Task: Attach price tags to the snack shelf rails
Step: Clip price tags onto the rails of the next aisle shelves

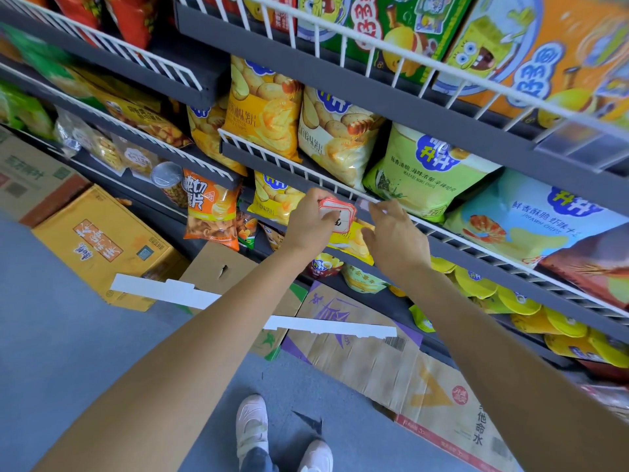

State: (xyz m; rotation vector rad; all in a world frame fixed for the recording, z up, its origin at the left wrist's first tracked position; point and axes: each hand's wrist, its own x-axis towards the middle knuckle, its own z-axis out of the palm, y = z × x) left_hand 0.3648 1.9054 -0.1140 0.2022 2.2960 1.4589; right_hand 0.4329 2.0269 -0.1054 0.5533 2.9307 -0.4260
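The left hand [311, 219] is gripping a small stack of red-bordered price tags [337, 212] just below the white wire rail [306, 173] of the chip shelf. The right hand [396, 233] is reaching to that rail with fingertips pinching what looks like a small clear piece; its exact hold is hard to tell. The tag probably wants seating level against the rail, clear of the green chip bag [422, 175]. Open room is lying below and toward the person.
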